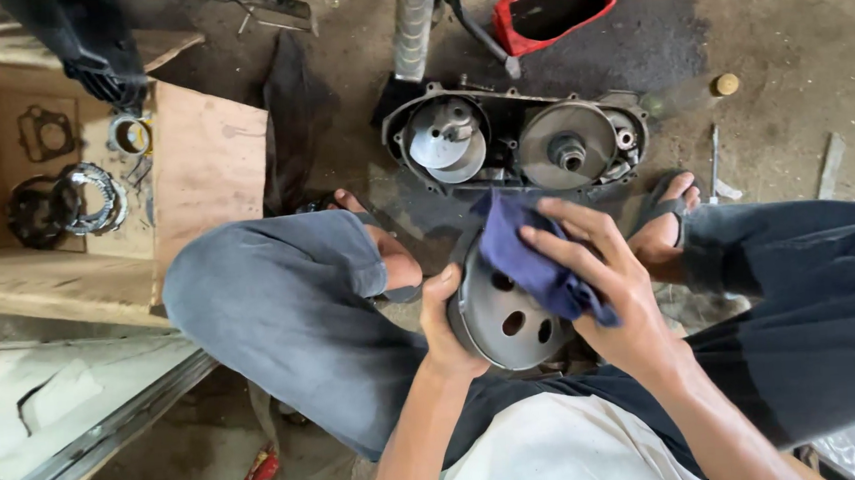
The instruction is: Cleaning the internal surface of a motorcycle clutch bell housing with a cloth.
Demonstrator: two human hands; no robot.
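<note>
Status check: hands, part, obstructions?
Left hand grips round grey metal drum by its rim. Right hand presses blue cloth on its face. Nothing blocking.

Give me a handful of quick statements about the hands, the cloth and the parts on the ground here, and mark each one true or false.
1. The right hand presses a blue cloth against a round metal drum. True.
2. The left hand grips the drum's rim. True.
3. The drum's face is solid, with no holes. False: several round holes show in it.
4. The red container sits in the cardboard box. False: it lies on the ground beyond the open engine casing.
5. The person is wearing boots. False: they wear open sandals.
</note>
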